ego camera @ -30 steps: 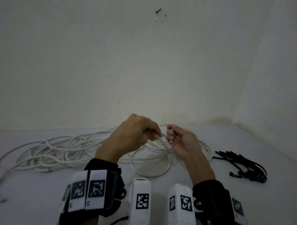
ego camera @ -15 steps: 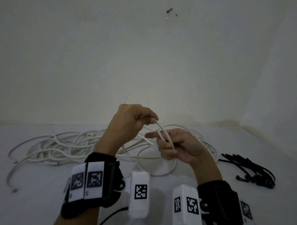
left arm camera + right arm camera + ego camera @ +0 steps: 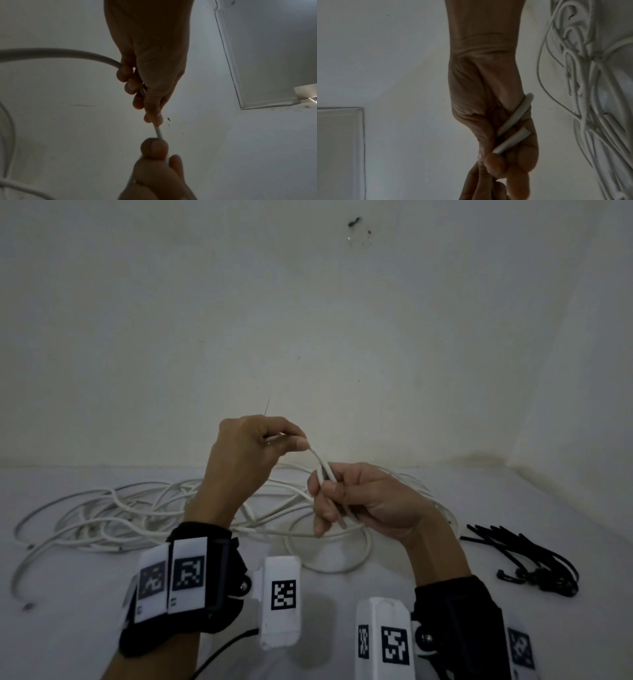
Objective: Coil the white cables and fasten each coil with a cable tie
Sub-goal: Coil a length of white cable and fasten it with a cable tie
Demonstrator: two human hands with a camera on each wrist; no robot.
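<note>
Both hands (image 3: 246, 453) (image 3: 359, 501) now raised — each still pinching the white cable (image 3: 322, 465).

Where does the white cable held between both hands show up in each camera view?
Head: white cable centre, between left hand and right hand.
Left wrist: centre, running between both hands.
Right wrist: lower centre, cut end in the fingers.
Shared landmark: the cable.

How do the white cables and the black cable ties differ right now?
The white cables sprawl loose at left and centre; the black cable ties lie bunched at right. One cable is gripped by the left hand and right hand; the ties lie untouched. Both rest on the white surface.
</note>
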